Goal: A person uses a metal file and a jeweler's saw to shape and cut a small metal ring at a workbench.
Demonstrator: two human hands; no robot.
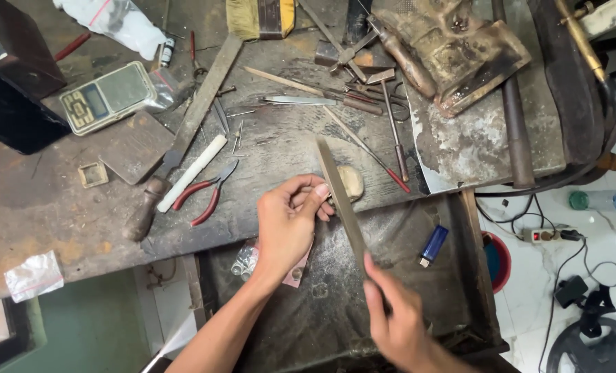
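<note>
Red-handled pliers (pixel 204 195) lie on the workbench (pixel 38 200). The left hand (pixel 288 222) pinches something small, too hidden to identify, against a long flat file (pixel 340 200), whose lower end the right hand (pixel 394 323) grips over the open drawer (pixel 404 290).

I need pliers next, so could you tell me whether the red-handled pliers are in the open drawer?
No, the red-handled pliers lie on the worn wooden bench top, left of the left hand.

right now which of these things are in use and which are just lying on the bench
In use:
- flat file, held by the right hand
- small piece, too hidden to identify, pinched in the left hand against the file

Lying about:
- red-handled pliers
- pocket scale
- blue lighter
- brush
- large wooden-handled file
</note>
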